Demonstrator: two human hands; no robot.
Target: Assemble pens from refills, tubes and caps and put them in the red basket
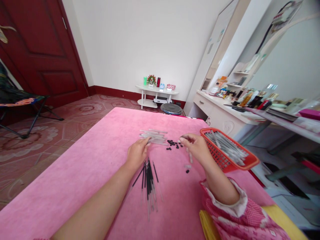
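My left hand (138,154) is closed, fingertips together at the near edge of a pile of clear pen barrels (156,136); what it pinches is hidden. My right hand (197,147) is closed too, thumb and forefinger pinched beside a cluster of small black caps (172,143). Whatever is in that pinch is too small to make out. Below my left hand, black pen refills (149,181) lie fanned out, pointing towards me. Under my right hand are a few small clear pieces (187,166) and a single black cap (187,171).
An orange-red basket (220,160) filled with greyish pens (225,145) stands on the pink-covered table (100,160), right of my right hand. Folded yellow cloth (207,223) lies by my right sleeve. A dressing table (225,116) with bottles is further right; a folding chair stands left.
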